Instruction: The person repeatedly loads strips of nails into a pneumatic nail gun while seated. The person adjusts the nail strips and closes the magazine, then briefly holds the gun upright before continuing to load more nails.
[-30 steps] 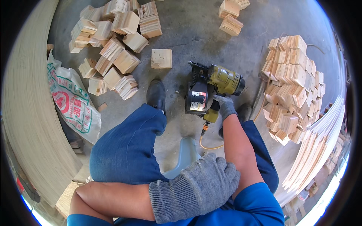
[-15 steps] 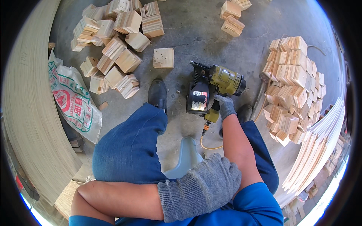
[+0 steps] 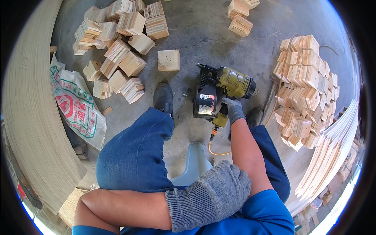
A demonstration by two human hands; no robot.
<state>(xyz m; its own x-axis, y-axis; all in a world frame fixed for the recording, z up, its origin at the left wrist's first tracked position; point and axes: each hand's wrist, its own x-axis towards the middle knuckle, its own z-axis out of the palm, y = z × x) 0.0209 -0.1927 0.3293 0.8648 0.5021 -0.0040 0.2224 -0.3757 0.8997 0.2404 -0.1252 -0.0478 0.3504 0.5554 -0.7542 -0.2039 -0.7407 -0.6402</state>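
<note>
My right hand (image 3: 234,109), in a grey knit glove, is wrapped round the handle of an olive-green and black coil nailer (image 3: 235,83). Its nose points left, toward a single square plywood stack (image 3: 169,60) on the floor. An orange air hose (image 3: 214,150) runs from the fitting at the handle's end. Across my lap, my gloved left hand (image 3: 217,192) lies against my right forearm, its fingers curled round the arm near the elbow. The glove hides the fingertips.
Plywood blocks (image 3: 117,51) lie heaped at the far left, with more blocks (image 3: 240,25) at the far right. A large block pile (image 3: 303,88) stands on the right. Tall plywood sheets (image 3: 31,98) and a printed sack (image 3: 78,103) line the left. A light-blue stool (image 3: 194,160) sits between my legs.
The view has shifted very slightly. Both hands and the nailer stay essentially where they were.
</note>
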